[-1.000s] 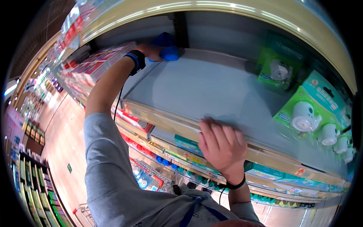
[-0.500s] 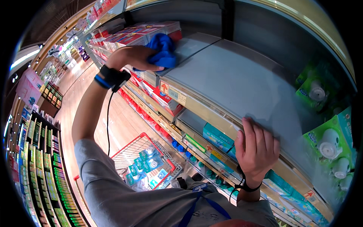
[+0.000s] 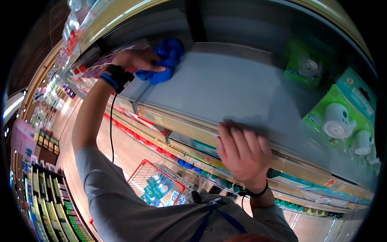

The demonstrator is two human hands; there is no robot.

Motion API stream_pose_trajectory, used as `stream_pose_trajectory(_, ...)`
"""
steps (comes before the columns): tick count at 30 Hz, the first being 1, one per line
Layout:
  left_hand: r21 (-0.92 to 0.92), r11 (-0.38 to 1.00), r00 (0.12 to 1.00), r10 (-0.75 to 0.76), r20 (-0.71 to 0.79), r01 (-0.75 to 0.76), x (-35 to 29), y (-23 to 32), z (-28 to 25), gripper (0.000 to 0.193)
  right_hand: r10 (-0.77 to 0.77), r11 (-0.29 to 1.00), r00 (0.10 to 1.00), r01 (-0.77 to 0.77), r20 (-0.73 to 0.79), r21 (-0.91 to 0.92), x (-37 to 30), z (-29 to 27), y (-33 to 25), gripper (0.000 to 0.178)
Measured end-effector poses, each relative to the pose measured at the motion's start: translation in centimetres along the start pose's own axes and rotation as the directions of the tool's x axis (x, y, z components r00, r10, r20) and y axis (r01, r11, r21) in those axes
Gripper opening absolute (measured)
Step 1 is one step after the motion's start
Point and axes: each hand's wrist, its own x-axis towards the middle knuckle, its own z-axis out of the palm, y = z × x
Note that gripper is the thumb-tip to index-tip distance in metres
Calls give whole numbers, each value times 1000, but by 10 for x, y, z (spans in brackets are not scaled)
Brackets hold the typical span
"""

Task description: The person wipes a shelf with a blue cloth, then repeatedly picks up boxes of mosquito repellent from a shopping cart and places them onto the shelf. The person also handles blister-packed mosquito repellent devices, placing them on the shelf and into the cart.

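Observation:
My left hand (image 3: 139,60) presses a crumpled blue cloth (image 3: 170,56) onto the grey shelf (image 3: 225,76), toward its left end. The cloth bunches out past my fingers and lies partly over the seam between two shelf panels. A black and blue band with a small dark device and a cable is on that wrist. My right hand (image 3: 246,155) rests at the shelf's front edge, palm down, fingers stretched out and holding nothing.
Red and white boxes (image 3: 100,66) stand left of the cloth. Green blister packs with white dispensers (image 3: 336,121) are at the right. Below, a red-rimmed shopping cart (image 3: 159,185) holds teal packages. A shelf of green goods (image 3: 52,197) stands across the aisle.
My left hand has carried the cloth right and farther back, across the seam. The view has shifted, with the right-hand packs appearing nearer. My right hand stays at the front edge.

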Motion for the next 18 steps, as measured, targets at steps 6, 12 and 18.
stream_pose_trajectory(6, 215, 970, 979, -70, -190, 111, 132, 9, -32, 73, -14, 1000, 999, 15, 33, -22, -6, -2, 5, 29)
stream_pose_trajectory(12, 454, 852, 962, -271, -45, 261, 145, 87, -69, 74, -51, 994, 999, 50, -17, -95, -7, 2, 9, 22)
stream_pose_trajectory(18, 415, 910, 961, 132, -244, -20, 116, 53, -33, 76, -47, 998, 999, 48, 23, -42, -8, 0, 5, 30)
